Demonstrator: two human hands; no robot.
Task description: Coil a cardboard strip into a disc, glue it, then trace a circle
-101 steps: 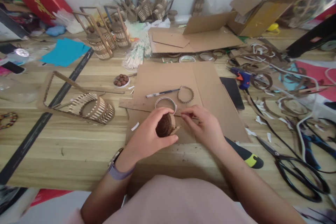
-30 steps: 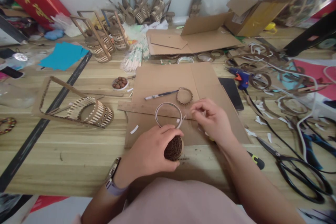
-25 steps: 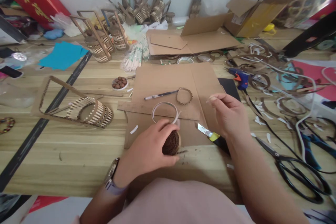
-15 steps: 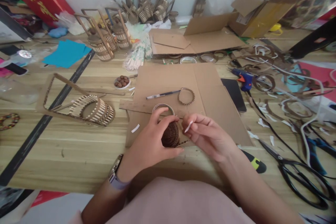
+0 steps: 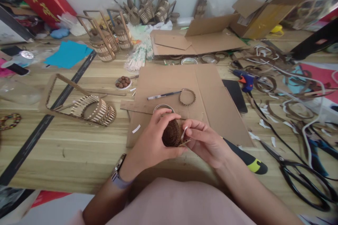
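Observation:
My left hand is wrapped round a small brown coil of corrugated cardboard, held just above the cardboard sheet. My right hand pinches a small white strip against the coil's right side. Just beyond my left fingers lies a white tape ring on a cardboard strip. Farther back lie a pen and a brown corrugated ring.
A utility knife lies right of my right wrist, black scissors farther right. A phone and blue glue gun sit right of the sheet. A slatted cardboard basket lies on the left, a dish of nuts behind.
My right hand swung out to the right, then came back with a white strip and now presses it to the coil. My left hand lifted the coil slightly toward the sheet.

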